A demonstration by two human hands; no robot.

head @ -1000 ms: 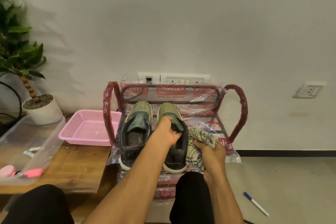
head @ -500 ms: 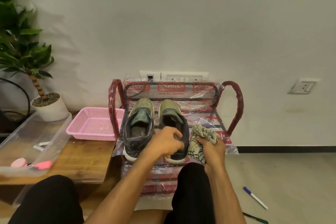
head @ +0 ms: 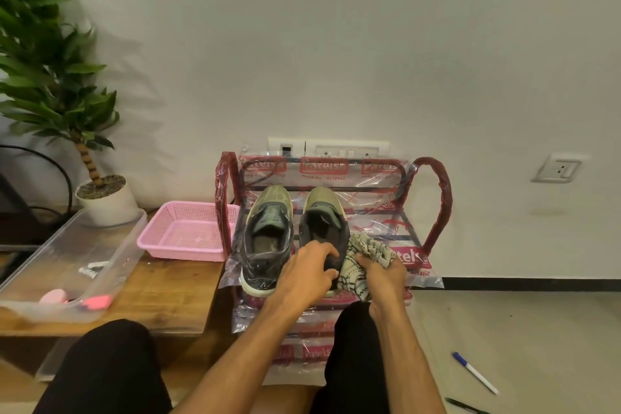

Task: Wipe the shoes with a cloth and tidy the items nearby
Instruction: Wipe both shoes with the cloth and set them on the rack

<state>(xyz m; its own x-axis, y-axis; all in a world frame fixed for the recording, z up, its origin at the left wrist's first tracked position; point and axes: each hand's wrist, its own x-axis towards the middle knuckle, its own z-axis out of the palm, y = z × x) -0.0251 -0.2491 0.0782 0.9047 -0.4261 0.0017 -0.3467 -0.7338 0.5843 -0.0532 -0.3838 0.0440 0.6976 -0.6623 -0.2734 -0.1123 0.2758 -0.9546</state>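
Two olive and black shoes stand side by side, toes to the wall, on the top shelf of a red shoe rack (head: 437, 191) wrapped in clear plastic. The left shoe (head: 267, 239) is untouched. My left hand (head: 307, 274) grips the heel collar of the right shoe (head: 322, 222), hiding its heel. My right hand (head: 383, 276) holds a bunched beige patterned cloth (head: 364, 257) pressed against that shoe's outer side near the heel.
A pink mesh basket (head: 183, 233) and a clear plastic tub (head: 111, 255) holding pink items sit on a low wooden table (head: 168, 292) at left, with a potted plant (head: 100, 198) behind. Two pens (head: 475, 373) lie on the floor at right. My knees are below.
My left hand slid back from the right shoe's tongue to its heel collar. My right hand keeps the cloth by the shoe's side. The camera has tilted up slightly.
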